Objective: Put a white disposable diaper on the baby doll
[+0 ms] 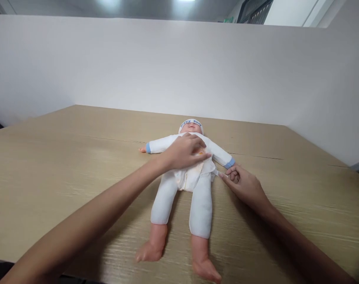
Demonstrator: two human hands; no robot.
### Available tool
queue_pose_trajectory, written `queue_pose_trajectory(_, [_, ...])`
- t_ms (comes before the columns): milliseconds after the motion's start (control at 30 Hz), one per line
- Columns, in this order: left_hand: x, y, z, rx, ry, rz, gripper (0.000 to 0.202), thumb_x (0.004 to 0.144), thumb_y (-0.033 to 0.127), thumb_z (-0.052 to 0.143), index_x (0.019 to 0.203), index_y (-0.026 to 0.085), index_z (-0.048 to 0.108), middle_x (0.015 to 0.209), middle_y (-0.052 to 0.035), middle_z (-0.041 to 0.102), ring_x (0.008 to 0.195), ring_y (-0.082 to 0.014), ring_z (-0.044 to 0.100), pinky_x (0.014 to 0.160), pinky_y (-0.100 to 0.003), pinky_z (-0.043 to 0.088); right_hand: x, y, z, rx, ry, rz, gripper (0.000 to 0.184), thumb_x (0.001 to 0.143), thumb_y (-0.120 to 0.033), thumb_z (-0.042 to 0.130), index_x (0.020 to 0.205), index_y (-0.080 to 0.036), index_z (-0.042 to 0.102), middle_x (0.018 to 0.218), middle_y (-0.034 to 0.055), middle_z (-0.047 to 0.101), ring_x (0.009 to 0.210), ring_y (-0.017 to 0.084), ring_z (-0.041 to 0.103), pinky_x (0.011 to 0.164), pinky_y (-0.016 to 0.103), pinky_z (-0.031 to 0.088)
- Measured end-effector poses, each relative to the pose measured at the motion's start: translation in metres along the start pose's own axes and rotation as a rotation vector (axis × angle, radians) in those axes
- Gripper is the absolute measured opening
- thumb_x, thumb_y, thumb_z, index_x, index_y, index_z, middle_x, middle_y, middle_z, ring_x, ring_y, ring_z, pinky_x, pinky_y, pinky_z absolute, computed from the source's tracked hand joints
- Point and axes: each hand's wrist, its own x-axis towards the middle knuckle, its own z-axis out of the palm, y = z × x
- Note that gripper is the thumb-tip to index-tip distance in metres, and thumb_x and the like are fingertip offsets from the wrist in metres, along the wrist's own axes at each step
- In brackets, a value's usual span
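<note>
A baby doll (pixel 201 209) in a white suit with blue cuffs lies on its back, feet toward me. Round its hips is a white diaper (pixel 188 179). My left hand (pixel 186 152) lies over the doll's belly, fingers stretched out across the diaper's upper front and hiding part of it. To the right of the doll's hip, my right hand (pixel 241 181) pinches a thin white diaper tab (pixel 219 172), which is drawn out sideways from the diaper's edge. That hand is close beside the doll's blue cuff (pixel 230 163).
The doll rests on a wide wood-grain table (pixel 79 169) with a seam running across it. A pale partition (pixel 167 67) rises behind the table and along the right side.
</note>
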Motion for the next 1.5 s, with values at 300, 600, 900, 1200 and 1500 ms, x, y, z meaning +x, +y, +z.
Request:
queue_pose_trajectory(300, [-0.005,-0.001,0.021,0.221,-0.091,0.005,0.067,0.089,0.072,0.078,0.139,0.028,0.074,0.153,-0.0092,0.066,0.144,-0.0406,0.049,0.124,-0.06,0.043,0.005,-0.005,-0.017,0.172,-0.165,0.11,0.058,0.085,-0.083,0.066,0.072,-0.027,0.061,0.065,-0.0004,0.058,0.064,0.021,0.053,0.063,0.034,0.037])
queue_pose_trajectory(600, [-0.004,0.001,0.022,0.181,-0.107,-0.023,0.068,0.085,0.071,0.081,0.137,0.029,0.071,0.152,-0.008,0.065,0.145,-0.0402,0.048,0.123,-0.058,0.043,0.055,-0.068,-0.012,0.602,-0.289,0.004,0.047,0.094,-0.065,0.066,0.072,-0.026,0.055,0.067,-0.004,0.053,0.066,0.016,0.045,0.069,0.033,0.038])
queue_pose_trajectory(900, [-0.002,-0.003,0.013,-0.061,-0.142,-0.099,0.085,0.08,0.062,0.088,0.152,0.031,0.055,0.163,-0.009,0.059,0.151,-0.0442,0.045,0.124,-0.066,0.041,0.036,-0.098,0.006,0.439,-0.063,-0.236,0.031,0.104,-0.056,0.064,0.107,-0.026,0.068,0.106,0.006,0.075,0.098,0.026,0.069,0.089,0.04,0.056])
queue_pose_trajectory(1200, [-0.057,-0.052,-0.014,-0.176,0.103,-0.063,0.055,0.106,0.054,0.066,0.153,0.027,0.056,0.173,-0.0136,0.047,0.166,-0.0313,0.04,0.135,-0.05,0.034,-0.002,-0.068,0.012,0.137,-0.029,-0.613,0.058,0.118,-0.047,0.03,0.169,-0.027,0.048,0.173,0.011,0.055,0.163,0.032,0.047,0.14,0.062,0.019])
queue_pose_trajectory(1500, [-0.12,-0.092,-0.021,0.122,0.072,-0.402,0.034,0.104,0.053,0.057,0.11,0.022,0.068,0.117,-0.0123,0.074,0.116,-0.0329,0.063,0.107,-0.048,0.049,0.021,-0.132,0.0,0.078,0.099,-0.665,0.028,0.114,-0.036,0.053,0.121,-0.024,0.076,0.116,0.0117,0.075,0.111,0.032,0.069,0.103,0.048,0.052])
